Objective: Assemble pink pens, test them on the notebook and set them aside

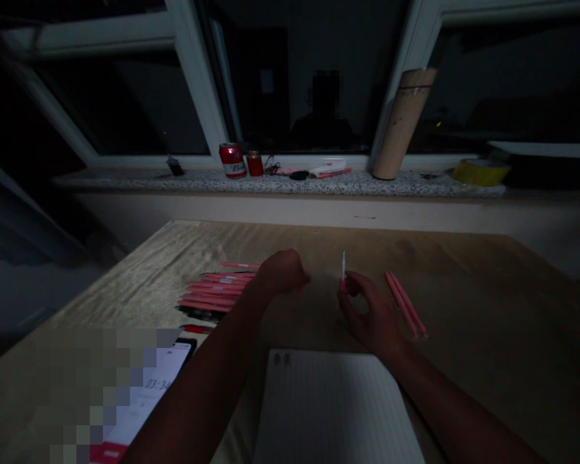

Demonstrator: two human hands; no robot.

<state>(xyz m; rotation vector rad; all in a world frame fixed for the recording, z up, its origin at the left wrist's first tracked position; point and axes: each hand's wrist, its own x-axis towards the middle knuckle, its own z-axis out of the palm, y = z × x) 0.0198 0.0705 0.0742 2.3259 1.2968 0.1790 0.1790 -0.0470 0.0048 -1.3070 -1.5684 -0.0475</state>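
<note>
Above the table (473,290), right hand (372,316) pinches pink-and-white pen (343,267), slim white tip up/far. Left hand (281,270) curled, can't tell its grip. Phone (147,399), near left, reads 03:34.

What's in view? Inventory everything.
Pen pile: uncounted, mostly pink, left
Loose pens: two, pink, right
Single pen: one, red, left
Phone: one, white screen, lower left
Notebook: one, white, front
Table: one, tan, foreground
Windowsill: one, grey, background
Can, jar: one each, red, windowsill
Tube: one, tan, windowsill
Tape roll: one, yellow, windowsill
Small items: several, mixed, windowsill
Window: one, white frame, background
Pen part: one, white and pink, centre
Left hand: one, bare, by pile
Right hand: one, bare, gripping pen part
</note>
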